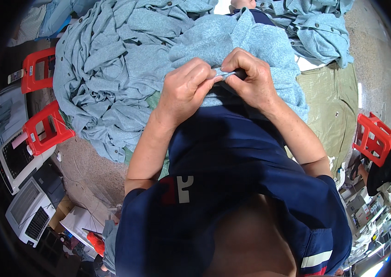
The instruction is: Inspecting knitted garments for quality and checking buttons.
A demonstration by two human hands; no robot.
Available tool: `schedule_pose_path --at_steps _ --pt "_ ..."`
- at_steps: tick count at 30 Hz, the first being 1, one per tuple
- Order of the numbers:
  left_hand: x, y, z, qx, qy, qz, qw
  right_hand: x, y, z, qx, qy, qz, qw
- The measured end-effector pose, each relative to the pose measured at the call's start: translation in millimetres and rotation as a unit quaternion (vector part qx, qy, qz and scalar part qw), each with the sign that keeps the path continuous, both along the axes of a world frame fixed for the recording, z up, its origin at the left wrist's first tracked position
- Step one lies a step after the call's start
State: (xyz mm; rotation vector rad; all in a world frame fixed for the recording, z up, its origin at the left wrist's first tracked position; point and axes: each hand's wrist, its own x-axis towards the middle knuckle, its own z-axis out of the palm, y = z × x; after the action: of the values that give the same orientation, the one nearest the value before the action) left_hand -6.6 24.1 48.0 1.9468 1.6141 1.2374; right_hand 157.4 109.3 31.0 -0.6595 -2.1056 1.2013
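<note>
A seated worker pinches a fold of a light blue-grey knitted garment [251,41] draped over the lap, w/ both hands meeting at centre frame. The left hand [184,90] presses thumb against forefinger on the knit's edge; the right hand [251,78] does likewise, fingers [239,57] curled tight round a small dark bit of the same hem, too small to identify. Fingertips of the two hands nearly touch.

Judged step: close hand-work on a seam or edge, e.g. picking or checking a spot. The next move would seem to call for a steady grip from the left while the right works the detail, w/o stretching the knit.

The garment sits directly under and at 12 o'clock of the fingers, spreading toward the knees. A heap of matching blue-grey knitwear [103,78] lies at 10 o'clock on the floor; more at 1 o'clock. Red plastic stools [43,129] stand at 9 o'clock, another red stool [374,137] at 3 o'clock, beside an olive-green sack [329,101].
</note>
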Motion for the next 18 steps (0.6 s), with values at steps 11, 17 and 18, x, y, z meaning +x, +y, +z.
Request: schedule_pose_path --at_steps 11,17,18 --pt "16 1 -19 0.057 0.059 0.099 0.992 1 -1 -6 0.204 0.048 -0.044 0.977" --pt "8 1 -27 0.065 0.164 0.129 0.976 10 3 -9 0.239 -0.030 -0.015 0.970" --pt "4 -1 -29 0.041 0.147 0.097 0.984 16 4 -5 0.185 -0.080 -0.018 0.979"
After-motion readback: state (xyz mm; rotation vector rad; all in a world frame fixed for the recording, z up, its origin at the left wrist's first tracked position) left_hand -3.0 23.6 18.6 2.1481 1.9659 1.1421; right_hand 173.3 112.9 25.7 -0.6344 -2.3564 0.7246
